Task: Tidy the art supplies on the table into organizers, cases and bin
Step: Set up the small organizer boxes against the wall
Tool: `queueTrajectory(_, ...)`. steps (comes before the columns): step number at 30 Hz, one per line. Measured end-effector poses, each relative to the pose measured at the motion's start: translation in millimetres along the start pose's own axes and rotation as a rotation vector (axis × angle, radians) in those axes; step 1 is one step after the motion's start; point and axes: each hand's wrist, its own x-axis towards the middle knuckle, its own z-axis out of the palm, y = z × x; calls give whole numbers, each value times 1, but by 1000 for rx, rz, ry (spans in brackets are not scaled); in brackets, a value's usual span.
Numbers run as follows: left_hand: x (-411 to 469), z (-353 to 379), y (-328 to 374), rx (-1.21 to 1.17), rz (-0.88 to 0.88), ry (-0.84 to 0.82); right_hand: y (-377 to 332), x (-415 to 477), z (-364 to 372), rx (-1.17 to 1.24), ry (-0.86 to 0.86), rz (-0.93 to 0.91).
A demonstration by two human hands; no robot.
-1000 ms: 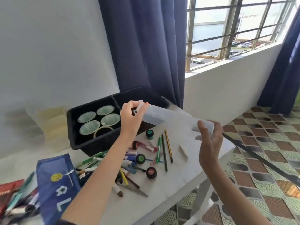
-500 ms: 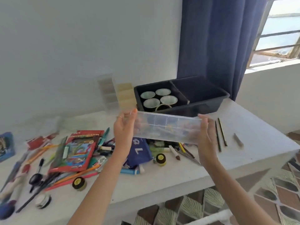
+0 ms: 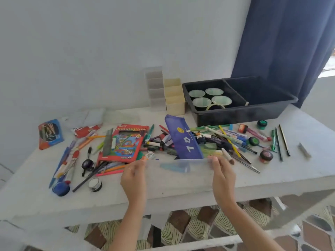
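A long clear plastic organizer (image 3: 178, 172) is held low over the table's front edge, my left hand (image 3: 133, 176) gripping its left end and my right hand (image 3: 223, 175) its right end. Behind it a blue pencil case (image 3: 183, 140) lies on a heap of pens, markers and pencils (image 3: 224, 140). A red coloured-pencil box (image 3: 123, 144) lies to the left. The black bin (image 3: 241, 113) at the back right holds several green cups (image 3: 210, 97). A clear divided organizer (image 3: 155, 89) and a cream one (image 3: 174, 96) stand against the wall.
Small paint pots (image 3: 266, 155) and loose pencils (image 3: 280, 142) lie at the right. A blue round-ended item (image 3: 61, 188) and a white pot (image 3: 94, 183) sit at the front left. A blue curtain (image 3: 282, 38) hangs at the right. Patterned floor tiles show below the table.
The view swung left from the window to the whole table. Both hands brought the clear organizer down from in front of the bin to just over the table's front edge.
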Motion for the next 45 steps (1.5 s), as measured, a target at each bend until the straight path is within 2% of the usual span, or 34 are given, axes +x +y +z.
queueTrajectory(3,-2,-11,-10,-14,-30,-1,10,-11,3,29,-21,76)
queueTrajectory(9,-14,-19,-22,34,-28,78,21,-18,6,-35,-29,96)
queueTrajectory(15,-14,-22,-29,157,33,85,33,-13,11,-206,-29,44)
queueTrajectory(21,-1,-22,-26,222,22,87,32,-6,23,-337,-16,-34)
queueTrajectory(34,21,-27,-29,143,58,48,34,6,46,-497,5,-186)
queueTrajectory(45,41,-25,-33,172,111,-25,26,8,58,-559,109,-152)
